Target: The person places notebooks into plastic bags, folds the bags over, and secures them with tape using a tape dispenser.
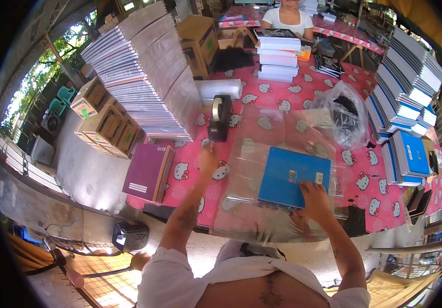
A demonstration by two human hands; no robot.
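A blue spiral notebook (295,177) lies on a sheet of clear plastic film (246,169) near the table's front edge. My right hand (314,199) rests on its lower right part, fingertips down on the cover. My left hand (208,158) is over the table just in front of the black tape dispenser (220,119); its fingers are blurred, and I cannot make out anything in them. Left of that hand is a small stack of purple spiral notebooks (149,172).
A tall pile of spiral notebooks (139,77) rises at the left. Blue notebooks (403,102) are piled at the right, beside a clear plastic bag (341,115). A plastic roll (221,89) lies behind the dispenser. Across the table, a person (288,18) is behind stacked books (277,59).
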